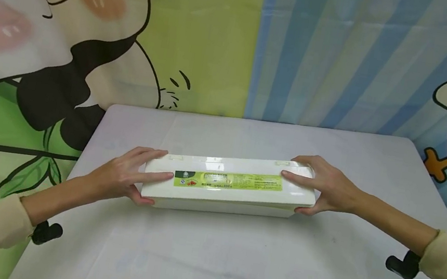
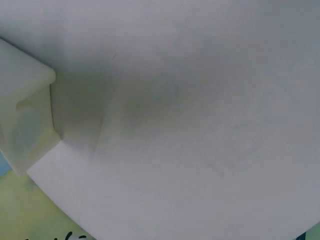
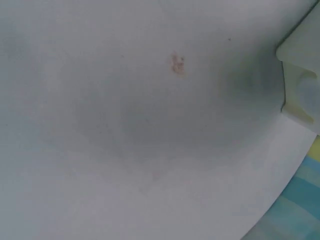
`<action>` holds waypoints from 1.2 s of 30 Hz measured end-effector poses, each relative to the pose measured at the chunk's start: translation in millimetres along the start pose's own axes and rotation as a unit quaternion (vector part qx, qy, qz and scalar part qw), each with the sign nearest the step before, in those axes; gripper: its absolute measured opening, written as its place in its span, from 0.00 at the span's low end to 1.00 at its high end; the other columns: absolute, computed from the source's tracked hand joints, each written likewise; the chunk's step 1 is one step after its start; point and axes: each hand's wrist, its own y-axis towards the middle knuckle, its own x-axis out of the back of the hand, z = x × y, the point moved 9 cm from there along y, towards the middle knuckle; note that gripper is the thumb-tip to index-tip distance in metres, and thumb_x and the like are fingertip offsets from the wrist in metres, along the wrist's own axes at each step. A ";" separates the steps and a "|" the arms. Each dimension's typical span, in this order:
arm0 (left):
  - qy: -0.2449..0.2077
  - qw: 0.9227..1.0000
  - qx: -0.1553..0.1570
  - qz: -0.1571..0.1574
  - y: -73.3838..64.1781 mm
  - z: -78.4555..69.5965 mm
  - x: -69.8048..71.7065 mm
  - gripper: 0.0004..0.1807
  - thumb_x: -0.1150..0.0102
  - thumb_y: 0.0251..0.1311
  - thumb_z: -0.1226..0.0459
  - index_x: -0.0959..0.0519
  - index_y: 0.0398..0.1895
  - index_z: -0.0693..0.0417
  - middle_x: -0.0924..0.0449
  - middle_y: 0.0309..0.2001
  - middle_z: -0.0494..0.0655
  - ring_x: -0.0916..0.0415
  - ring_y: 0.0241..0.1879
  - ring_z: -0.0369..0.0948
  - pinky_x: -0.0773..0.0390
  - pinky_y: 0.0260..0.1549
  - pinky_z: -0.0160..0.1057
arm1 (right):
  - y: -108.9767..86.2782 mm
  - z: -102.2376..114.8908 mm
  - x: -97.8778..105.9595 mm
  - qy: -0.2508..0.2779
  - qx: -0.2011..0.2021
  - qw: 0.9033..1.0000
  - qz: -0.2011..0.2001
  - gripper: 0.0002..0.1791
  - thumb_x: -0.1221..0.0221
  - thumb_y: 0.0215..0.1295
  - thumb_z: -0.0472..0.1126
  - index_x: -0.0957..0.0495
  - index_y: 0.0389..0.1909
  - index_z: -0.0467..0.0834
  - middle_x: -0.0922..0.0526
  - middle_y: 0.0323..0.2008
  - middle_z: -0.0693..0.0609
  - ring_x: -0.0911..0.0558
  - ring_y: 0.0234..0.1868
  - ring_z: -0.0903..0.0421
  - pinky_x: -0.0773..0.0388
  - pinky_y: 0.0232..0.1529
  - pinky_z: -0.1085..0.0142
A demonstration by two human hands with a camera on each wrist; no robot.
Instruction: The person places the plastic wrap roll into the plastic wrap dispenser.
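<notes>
A long white box (image 1: pixel 236 200) with a glossy lid lies on the table, a green printed label (image 1: pixel 228 181) along its top. The lid's front edge sits slightly proud of the body towards the right. My left hand (image 1: pixel 126 173) grips the left end, one finger stretched over the lid and the thumb low at the front corner. At the right end, my right hand (image 1: pixel 326 185) holds the box likewise, with fingers on top and the thumb at the lower front. Each wrist view shows only a recessed end of the box (image 2: pixel 30 110), (image 3: pixel 300 85); no hand appears there.
A white cloth covers the table (image 1: pixel 229 267). Behind it hangs a cartoon backdrop (image 1: pixel 205 34) with a panda and blue stripes. A small brownish mark (image 3: pixel 177 65) shows on the cloth in the right wrist view. Black wrist mounts (image 1: pixel 403 264) protrude below both sleeves.
</notes>
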 end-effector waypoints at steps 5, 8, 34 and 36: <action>-0.008 1.000 0.006 -0.006 -12.4 -10.3 -13.1 0.27 0.50 0.60 0.36 0.20 0.55 0.36 0.24 0.56 0.61 0.25 0.51 0.53 0.16 0.33 0.44 | -8.9 12.6 -16.0 -0.028 0.014 1.000 0.000 0.59 0.20 0.22 0.60 0.30 0.66 0.57 0.26 0.54 0.37 0.24 0.50 0.44 0.20 0.32 0.57; -0.016 1.000 0.002 -0.018 -17.5 -14.7 -16.8 0.26 0.50 0.62 0.38 0.19 0.55 0.37 0.23 0.55 0.62 0.25 0.50 0.53 0.16 0.33 0.44 | -12.2 17.1 -24.3 -0.041 0.015 0.999 0.003 0.59 0.19 0.20 0.60 0.30 0.65 0.56 0.26 0.54 0.37 0.24 0.51 0.44 0.20 0.33 0.57; -0.008 0.999 0.005 -0.045 -35.1 -25.8 -27.8 0.28 0.34 0.51 0.41 0.18 0.55 0.39 0.25 0.56 0.66 0.25 0.50 0.56 0.16 0.32 0.45 | -16.9 30.4 -40.5 -0.075 0.032 0.996 -0.044 0.50 0.21 0.25 0.58 0.24 0.59 0.55 0.25 0.53 0.34 0.24 0.50 0.41 0.19 0.36 0.54; -0.011 0.999 0.003 -0.046 -35.3 -25.9 -28.5 0.28 0.34 0.51 0.41 0.18 0.55 0.39 0.25 0.56 0.66 0.25 0.50 0.56 0.16 0.32 0.45 | -17.4 32.8 -39.7 -0.076 0.035 0.995 -0.048 0.49 0.22 0.27 0.58 0.24 0.60 0.55 0.25 0.53 0.34 0.24 0.50 0.41 0.19 0.36 0.54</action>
